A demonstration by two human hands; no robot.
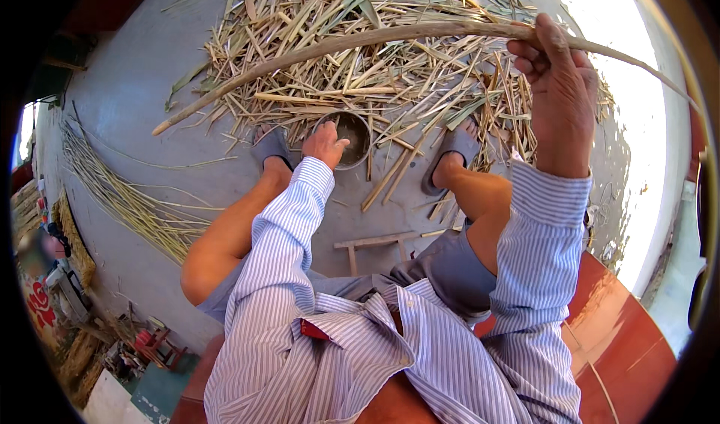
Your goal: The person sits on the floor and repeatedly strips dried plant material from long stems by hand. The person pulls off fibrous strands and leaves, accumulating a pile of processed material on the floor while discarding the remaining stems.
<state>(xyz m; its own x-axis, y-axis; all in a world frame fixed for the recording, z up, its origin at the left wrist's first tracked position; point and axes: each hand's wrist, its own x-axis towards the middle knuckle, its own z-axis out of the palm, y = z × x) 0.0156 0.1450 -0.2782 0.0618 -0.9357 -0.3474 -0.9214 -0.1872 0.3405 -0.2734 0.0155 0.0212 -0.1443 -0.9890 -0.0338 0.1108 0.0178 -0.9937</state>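
Observation:
A long, curved, pale brown wooden stick [337, 43] runs across the upper view, its cut end at the left and its thin end at the far right. My right hand [559, 86] is raised and closed round the stick toward that thin end. Low between my feet stands a round metal bowl [367, 142] with murky, dark liquid inside. My left hand [325, 145] is at the bowl's left rim, thumb apart from the fingers and partly over the opening. Nothing shows in that hand, though some of its fingers are hidden.
A broad heap of dry cut stalks and leaves [405, 86] covers the floor beyond my feet. Thin green rods [142, 191] lie in a bundle at the left. A small wooden frame [375, 242] is between my legs. Assorted items, including a red stool [161, 345], fill the lower left.

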